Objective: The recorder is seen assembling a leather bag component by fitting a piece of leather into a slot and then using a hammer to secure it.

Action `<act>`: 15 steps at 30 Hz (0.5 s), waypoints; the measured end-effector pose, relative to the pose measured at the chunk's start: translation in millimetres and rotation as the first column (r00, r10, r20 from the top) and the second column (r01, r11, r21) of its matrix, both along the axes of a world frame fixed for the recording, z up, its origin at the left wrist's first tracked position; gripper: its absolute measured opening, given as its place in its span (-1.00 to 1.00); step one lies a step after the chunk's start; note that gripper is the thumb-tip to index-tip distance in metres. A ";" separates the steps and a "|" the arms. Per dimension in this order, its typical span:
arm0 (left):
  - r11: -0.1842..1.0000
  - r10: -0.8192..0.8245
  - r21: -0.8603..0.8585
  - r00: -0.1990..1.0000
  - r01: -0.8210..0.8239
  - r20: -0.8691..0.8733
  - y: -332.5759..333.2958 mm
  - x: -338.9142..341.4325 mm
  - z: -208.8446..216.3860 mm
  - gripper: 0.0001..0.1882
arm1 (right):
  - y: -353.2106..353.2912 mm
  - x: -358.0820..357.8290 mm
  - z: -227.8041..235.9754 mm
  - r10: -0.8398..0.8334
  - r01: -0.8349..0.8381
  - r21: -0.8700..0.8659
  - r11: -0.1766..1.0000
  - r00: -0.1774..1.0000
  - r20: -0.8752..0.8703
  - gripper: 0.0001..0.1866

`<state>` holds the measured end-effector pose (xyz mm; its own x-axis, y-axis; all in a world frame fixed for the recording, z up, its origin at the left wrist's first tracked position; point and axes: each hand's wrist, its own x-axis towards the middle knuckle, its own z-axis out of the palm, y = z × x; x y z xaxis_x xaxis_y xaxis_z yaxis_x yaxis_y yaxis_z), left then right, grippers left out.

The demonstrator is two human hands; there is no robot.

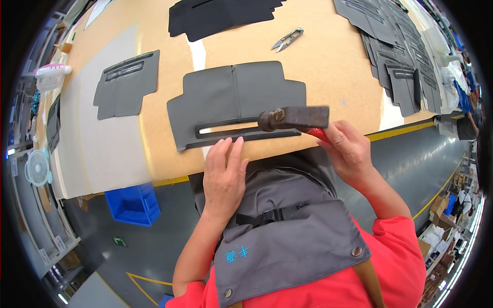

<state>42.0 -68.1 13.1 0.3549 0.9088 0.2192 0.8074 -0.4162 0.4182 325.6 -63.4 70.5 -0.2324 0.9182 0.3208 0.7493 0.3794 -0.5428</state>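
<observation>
A dark grey, notched flat panel (210,100) lies before me near the table's front edge, with a long black-bordered slot along its near side. My right hand (349,154) is closed round the red handle of a hammer (304,117). The worn metal head is over the right end of the slot and hides part of it; whether it touches the panel I cannot tell. My left hand (224,174) rests its outstretched fingertips on the panel's near black edge strip, left of the hammer.
Thread snips (287,40) lie beyond the panel on the tan worktable (328,56). A smaller grey panel (128,87) is at left, a black piece (221,18) at the far side, and several stacked grey panels (395,56) at right. Below the table's left edge stands a blue bin (133,205).
</observation>
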 end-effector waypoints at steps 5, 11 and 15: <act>0.998 -0.003 0.062 1.000 0.001 0.028 0.5 8.4 -11.3 -0.49 | 1.9 3.7 -22.0 0.085 -0.086 -0.009 0.996 0.956 0.282 -0.25; 0.989 -0.014 0.145 0.997 0.003 0.072 -1.8 2.1 -21.0 -0.52 | 14.3 -33.9 -8.9 0.102 -0.124 0.098 0.987 0.973 0.208 -0.25; 0.993 -0.029 0.114 0.997 0.020 0.073 -4.8 0.8 -24.4 -0.54 | 26.4 -32.8 -12.5 0.151 -0.161 0.016 0.987 0.952 0.268 -0.30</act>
